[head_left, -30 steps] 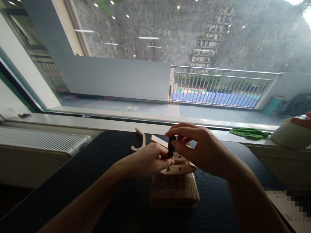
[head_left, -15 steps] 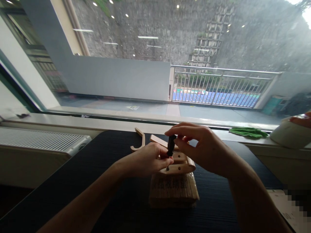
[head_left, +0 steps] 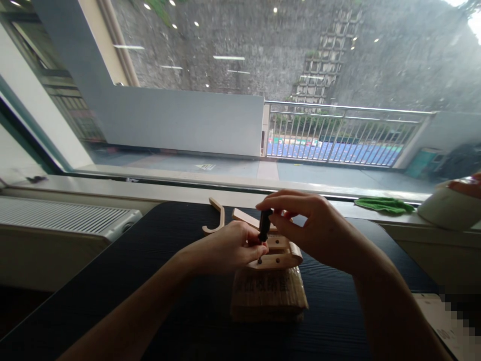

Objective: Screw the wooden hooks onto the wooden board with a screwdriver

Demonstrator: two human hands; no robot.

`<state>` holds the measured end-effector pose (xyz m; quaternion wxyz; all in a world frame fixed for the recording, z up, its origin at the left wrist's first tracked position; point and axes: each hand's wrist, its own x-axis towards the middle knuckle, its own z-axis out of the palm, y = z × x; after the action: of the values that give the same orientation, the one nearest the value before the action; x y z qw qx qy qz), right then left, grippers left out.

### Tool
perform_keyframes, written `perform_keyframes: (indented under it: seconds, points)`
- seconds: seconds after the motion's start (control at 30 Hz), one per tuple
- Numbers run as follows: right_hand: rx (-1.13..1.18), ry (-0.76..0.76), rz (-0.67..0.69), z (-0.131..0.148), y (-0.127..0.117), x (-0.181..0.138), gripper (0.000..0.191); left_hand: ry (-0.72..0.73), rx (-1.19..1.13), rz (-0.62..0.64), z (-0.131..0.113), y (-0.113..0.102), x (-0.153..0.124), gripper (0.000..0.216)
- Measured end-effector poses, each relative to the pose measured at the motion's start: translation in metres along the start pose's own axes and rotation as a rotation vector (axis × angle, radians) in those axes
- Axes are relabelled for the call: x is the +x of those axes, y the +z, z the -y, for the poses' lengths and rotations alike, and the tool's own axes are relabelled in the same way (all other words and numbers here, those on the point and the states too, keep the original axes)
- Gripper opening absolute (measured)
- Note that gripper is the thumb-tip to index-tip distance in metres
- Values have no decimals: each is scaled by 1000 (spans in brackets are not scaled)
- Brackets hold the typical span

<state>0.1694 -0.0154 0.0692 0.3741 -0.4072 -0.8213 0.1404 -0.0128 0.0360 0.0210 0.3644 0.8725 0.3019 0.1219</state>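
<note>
A screwdriver (head_left: 265, 224) with a black handle stands nearly upright over a pale wooden piece (head_left: 288, 260) that has dark round holes. From above, my right hand (head_left: 321, 228) is closed on the handle, the index finger arched over its top. Lower down, my left hand (head_left: 229, 245) pinches around the shaft just under the handle, its fingertips close to the wood. A dark screw or hole (head_left: 259, 261) shows at the wood's near left, below the fingertips. The wooden piece rests on a taped cardboard package (head_left: 270, 300) with dark printed characters.
A hook-shaped wooden piece (head_left: 221, 216) and a flat wooden piece (head_left: 244, 217) lie beyond my left hand on the black table (head_left: 180, 311). A green cloth (head_left: 384, 204) and a whitish pot (head_left: 438, 206) sit on the windowsill. A radiator (head_left: 67, 215) stands left.
Almost nothing differs. Both hands and the screwdriver keep their places, with only a very slight shift of the right fingers on the handle.
</note>
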Motion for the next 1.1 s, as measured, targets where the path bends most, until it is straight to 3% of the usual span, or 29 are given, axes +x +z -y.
perform_keyframes:
  seconds: [0.2,0.43,0.63,0.9,1.1]
  points:
    - [-15,53,2,-4,2,1,13,3,8,12,1,0,1,31]
    - [8,46,19,2,0,-1,27,15,8,20,0,-1,0,31]
    - [-2,64,12,-2,1,0,14,-6,30,21,0,1,0,32]
    - [4,16,19,2,1,-1,25,12,42,12,-5,-1,-1,31]
    - [-14,76,11,-2,0,-1,13,1,49,17,-5,0,0,31]
